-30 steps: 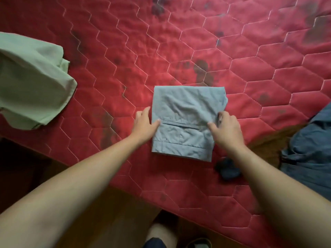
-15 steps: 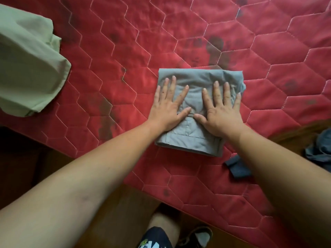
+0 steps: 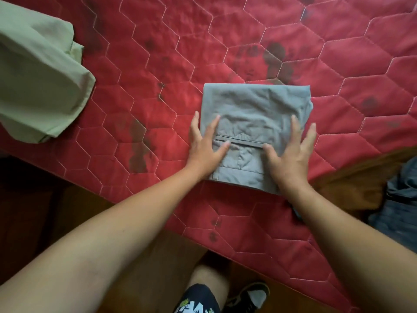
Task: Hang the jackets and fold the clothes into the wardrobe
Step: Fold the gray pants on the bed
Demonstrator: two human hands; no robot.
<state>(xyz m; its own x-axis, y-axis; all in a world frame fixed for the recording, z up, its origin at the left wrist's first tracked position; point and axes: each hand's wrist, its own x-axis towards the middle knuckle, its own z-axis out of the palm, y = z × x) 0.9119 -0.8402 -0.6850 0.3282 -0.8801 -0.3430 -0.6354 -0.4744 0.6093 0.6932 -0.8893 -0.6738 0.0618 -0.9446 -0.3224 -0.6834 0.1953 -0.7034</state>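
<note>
Our left hand (image 3: 206, 146) and right hand (image 3: 290, 154) lie flat, fingers straight and spread, pressing the folded grey cloth trousers (image 3: 255, 105) between and beneath them on the red hexagon-quilted mattress (image 3: 146, 98).

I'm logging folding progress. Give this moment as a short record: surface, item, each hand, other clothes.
surface: red quilted mattress
item: grey garment, folded into a rectangle, lying flat
left hand: open, fingers straight on garment's left edge
right hand: open, fingers spread on its right edge
other clothes: green garment at left, unfolded; dark blue garment at right
</note>
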